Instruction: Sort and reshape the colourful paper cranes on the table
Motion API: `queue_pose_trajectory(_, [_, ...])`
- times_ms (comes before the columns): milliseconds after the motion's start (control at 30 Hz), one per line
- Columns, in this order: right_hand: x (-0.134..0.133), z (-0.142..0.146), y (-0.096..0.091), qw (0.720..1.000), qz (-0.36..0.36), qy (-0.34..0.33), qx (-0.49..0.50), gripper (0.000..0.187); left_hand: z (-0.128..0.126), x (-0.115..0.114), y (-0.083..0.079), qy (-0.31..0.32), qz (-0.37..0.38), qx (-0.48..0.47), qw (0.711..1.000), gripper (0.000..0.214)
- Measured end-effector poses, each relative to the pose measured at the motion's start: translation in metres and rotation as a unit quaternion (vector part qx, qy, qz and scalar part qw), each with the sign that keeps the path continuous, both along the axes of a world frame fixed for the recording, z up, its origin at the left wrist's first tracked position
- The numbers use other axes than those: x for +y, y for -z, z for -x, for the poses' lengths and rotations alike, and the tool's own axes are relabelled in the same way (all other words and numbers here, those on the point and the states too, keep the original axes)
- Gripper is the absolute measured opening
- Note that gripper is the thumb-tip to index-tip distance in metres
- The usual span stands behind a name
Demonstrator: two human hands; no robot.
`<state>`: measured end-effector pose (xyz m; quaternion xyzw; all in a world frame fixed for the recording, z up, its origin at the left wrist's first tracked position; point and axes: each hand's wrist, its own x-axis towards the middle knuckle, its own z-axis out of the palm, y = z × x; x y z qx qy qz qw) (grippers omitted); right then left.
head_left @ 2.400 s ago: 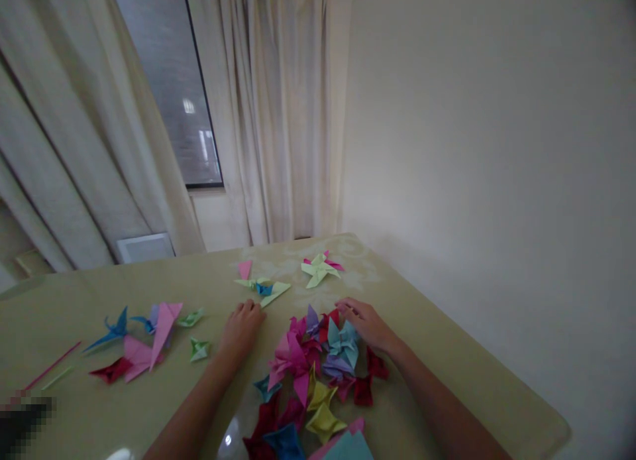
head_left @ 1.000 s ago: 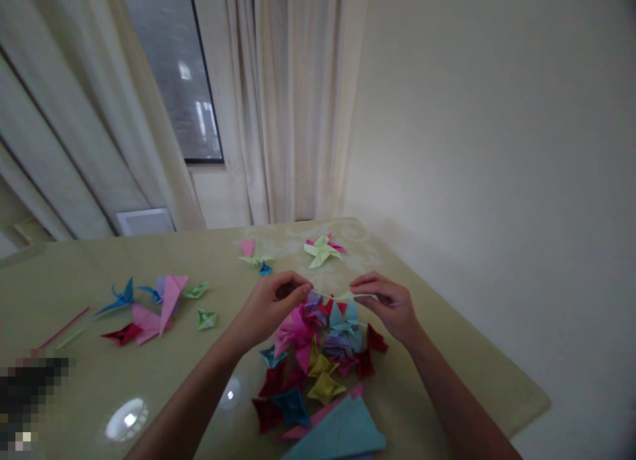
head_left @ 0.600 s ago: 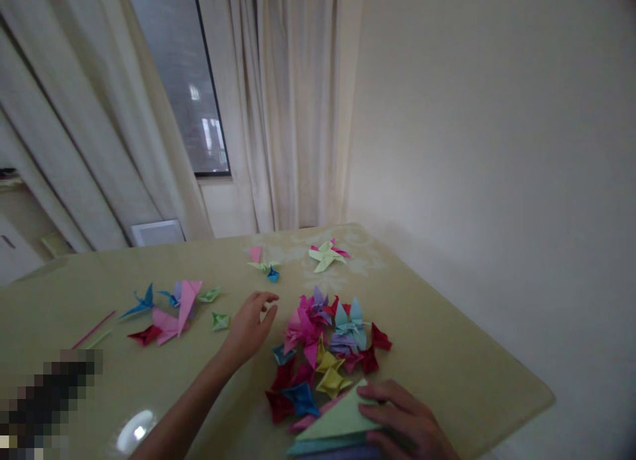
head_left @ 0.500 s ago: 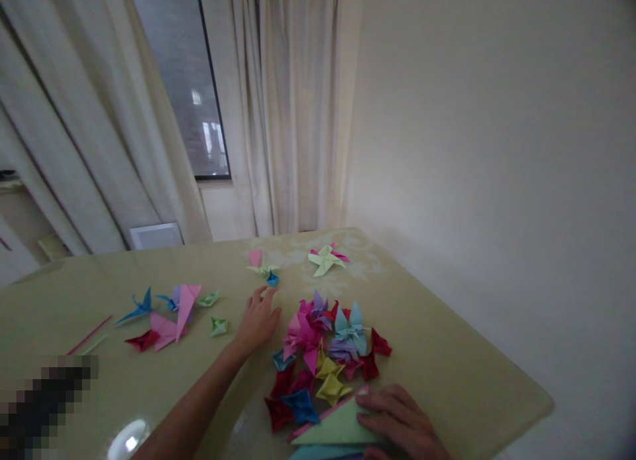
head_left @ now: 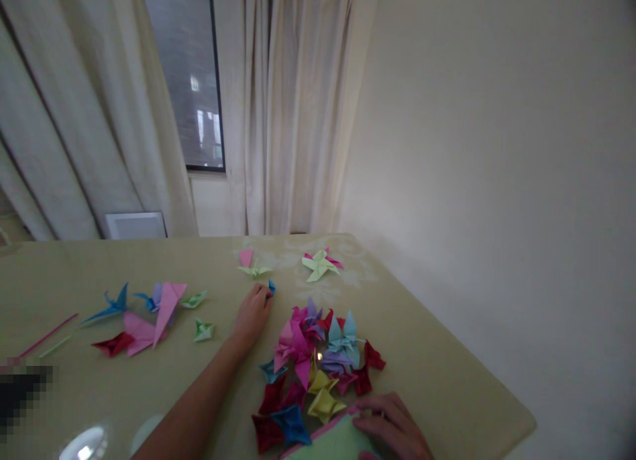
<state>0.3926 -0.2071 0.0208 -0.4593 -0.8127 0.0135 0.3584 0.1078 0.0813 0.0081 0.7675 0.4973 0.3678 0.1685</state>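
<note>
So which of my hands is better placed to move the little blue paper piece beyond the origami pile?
Your left hand, I'd say: its fingers are on the little blue paper piece. Your right hand is farther off, on the pale green paper.

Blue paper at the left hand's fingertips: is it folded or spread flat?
Folded: the blue paper shows angular, pointed faces, though the left hand hides part.
</note>
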Motion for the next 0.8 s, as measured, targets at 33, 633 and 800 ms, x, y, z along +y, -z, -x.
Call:
queue_pose_trajectory(33, [0.0,0.002,-0.002,1.0,0.006,0.002,0.008,0.03,0.0,-0.001,-0.002,0.006,0.011,-0.024,1.0,0.014])
queue_pose_trajectory(633, [-0.009,0.012,-0.007,0.994,0.036,0.08,0.066,0.021,0.016,-0.083,-0.163,0.34,0.075,-0.001,0.937,0.015])
queue_pose_trajectory(800, [-0.009,0.011,-0.006,0.994,0.043,0.082,0.064,0.02,0.049,-0.106,-0.175,0.331,0.124,0.113,0.928,0.016])
